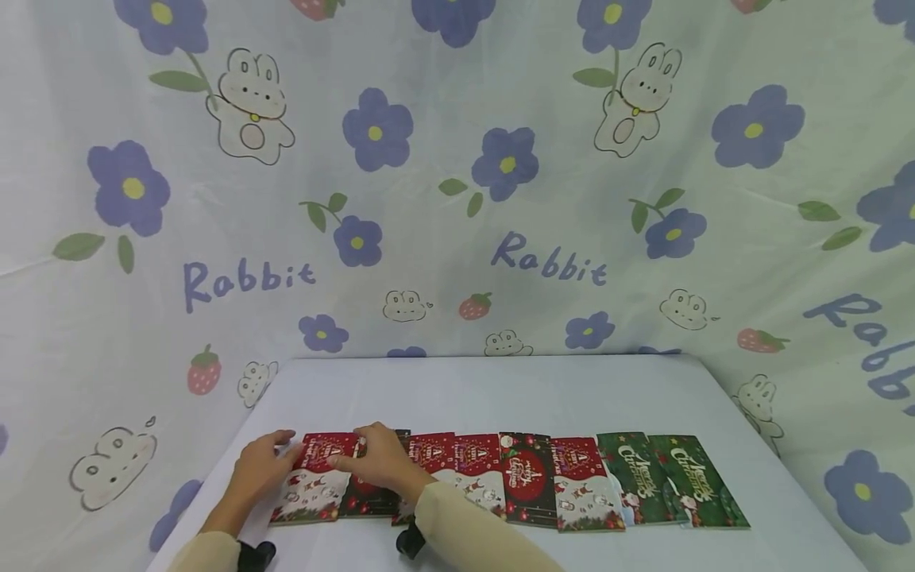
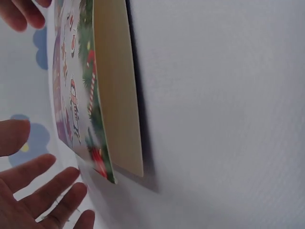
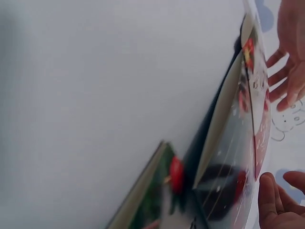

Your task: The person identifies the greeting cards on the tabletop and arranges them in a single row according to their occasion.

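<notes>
Several Christmas cards lie in an overlapping row. My left hand (image 1: 260, 469) is at the left edge of the leftmost red-and-white card (image 1: 310, 488), its fingers spread. The left wrist view shows this folded card (image 2: 71, 95) slightly agape along its edge, with the left-hand fingers (image 2: 57, 195) fanned beside it. My right hand (image 1: 386, 461) hovers over the black-and-red card (image 1: 368, 499) second from the left and partly hides it. Its thumb reaches across the leftmost card's right side. In the right wrist view, the right hand (image 3: 281, 205) has loosely bent fingers around nothing.
Rightward in the row come more red-and-white cards (image 1: 586, 496), another black-and-red card (image 1: 525, 477) and two green cards (image 1: 704, 485) at the right end. A white table (image 1: 500, 389) bears them, and a rabbit-and-flower curtain (image 1: 429, 199) hangs behind and at both sides.
</notes>
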Tool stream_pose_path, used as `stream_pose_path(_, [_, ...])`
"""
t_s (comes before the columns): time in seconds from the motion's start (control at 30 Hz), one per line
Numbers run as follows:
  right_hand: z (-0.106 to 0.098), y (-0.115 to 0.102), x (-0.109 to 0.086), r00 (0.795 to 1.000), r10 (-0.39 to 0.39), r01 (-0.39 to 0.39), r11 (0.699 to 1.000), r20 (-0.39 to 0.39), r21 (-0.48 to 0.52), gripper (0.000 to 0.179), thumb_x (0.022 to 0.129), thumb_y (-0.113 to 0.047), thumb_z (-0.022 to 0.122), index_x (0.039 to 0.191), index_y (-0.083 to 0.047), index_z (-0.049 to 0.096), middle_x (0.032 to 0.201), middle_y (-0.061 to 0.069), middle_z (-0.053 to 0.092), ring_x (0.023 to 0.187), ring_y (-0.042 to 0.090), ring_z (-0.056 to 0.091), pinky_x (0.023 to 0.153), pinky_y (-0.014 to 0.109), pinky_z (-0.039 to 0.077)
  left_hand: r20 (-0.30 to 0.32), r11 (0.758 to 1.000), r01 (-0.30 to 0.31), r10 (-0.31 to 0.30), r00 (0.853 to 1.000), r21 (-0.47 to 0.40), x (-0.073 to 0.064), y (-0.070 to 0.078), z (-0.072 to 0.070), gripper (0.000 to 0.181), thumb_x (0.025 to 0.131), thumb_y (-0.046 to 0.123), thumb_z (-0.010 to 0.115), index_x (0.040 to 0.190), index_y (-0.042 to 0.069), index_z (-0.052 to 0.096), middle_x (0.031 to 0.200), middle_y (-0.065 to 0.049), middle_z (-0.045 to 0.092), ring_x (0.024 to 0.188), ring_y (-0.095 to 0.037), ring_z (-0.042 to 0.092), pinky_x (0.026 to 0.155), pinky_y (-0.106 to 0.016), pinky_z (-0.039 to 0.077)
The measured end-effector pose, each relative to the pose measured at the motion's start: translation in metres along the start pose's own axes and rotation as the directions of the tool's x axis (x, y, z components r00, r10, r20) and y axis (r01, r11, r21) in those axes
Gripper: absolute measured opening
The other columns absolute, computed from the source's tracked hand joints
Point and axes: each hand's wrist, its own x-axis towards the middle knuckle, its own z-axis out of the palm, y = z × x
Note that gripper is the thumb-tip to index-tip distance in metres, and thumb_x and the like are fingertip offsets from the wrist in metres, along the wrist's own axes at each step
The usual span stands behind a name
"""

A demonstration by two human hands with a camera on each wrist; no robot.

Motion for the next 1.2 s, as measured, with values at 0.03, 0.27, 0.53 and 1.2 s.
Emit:
stream_pose_path(0.03, [0.000, -0.001, 0.000, 1.000, 0.012, -0.012, 1.000, 0.003, 0.015, 0.063, 0.092, -0.047, 0.080, 0.138, -0.006, 0.067, 0.118, 0.003, 0.066, 0.099, 0.011, 0.061, 0.090, 0.033, 0.057, 0.003, 1.000, -0.002, 0.002, 1.000, -0.009, 0.000, 0.000, 0.000, 0.050, 0.104, 0.023, 0.060, 0.137, -0.014, 0.055, 0.137, -0.040, 0.055, 0.124, -0.059, 0.052, 0.102, -0.070, 0.043])
stream_pose_path(0.27, [-0.002, -0.005, 0.001, 0.995, 0.098, -0.099, 0.993, 0.025, 0.065, 0.056, 0.091, -0.038, 0.083, 0.135, -0.007, 0.070, 0.111, 0.004, 0.069, 0.095, 0.013, 0.062, 0.087, 0.036, 0.057, -0.004, 0.998, -0.006, 0.006, 1.000, -0.064, 0.000, 0.002, 0.005, 0.043, 0.102, 0.015, 0.060, 0.134, -0.015, 0.058, 0.133, -0.040, 0.057, 0.121, -0.057, 0.055, 0.099, -0.067, 0.047])
stream_pose_path(0.53, [0.002, -0.005, 0.000, 0.991, 0.134, -0.136, 0.988, 0.030, 0.076, 0.052, 0.090, -0.033, 0.084, 0.133, -0.008, 0.071, 0.108, 0.003, 0.070, 0.092, 0.015, 0.061, 0.085, 0.037, 0.057, 0.009, 0.997, -0.001, 0.002, 1.000, -0.074, -0.001, 0.002, 0.005, 0.042, 0.101, 0.014, 0.062, 0.133, -0.014, 0.060, 0.131, -0.038, 0.059, 0.116, -0.055, 0.058, 0.096, -0.066, 0.048])
stream_pose_path(1.2, [0.005, -0.018, 0.006, 0.976, 0.216, -0.216, 0.970, 0.017, 0.115, 0.046, 0.087, -0.031, 0.087, 0.119, -0.002, 0.073, 0.108, 0.007, 0.068, 0.099, 0.024, 0.064, 0.093, 0.048, 0.056, 0.013, 0.992, 0.041, -0.040, 0.999, -0.117, -0.006, 0.011, 0.002, 0.039, 0.100, 0.006, 0.062, 0.132, -0.014, 0.060, 0.125, -0.036, 0.061, 0.103, -0.042, 0.063, 0.085, -0.054, 0.055])
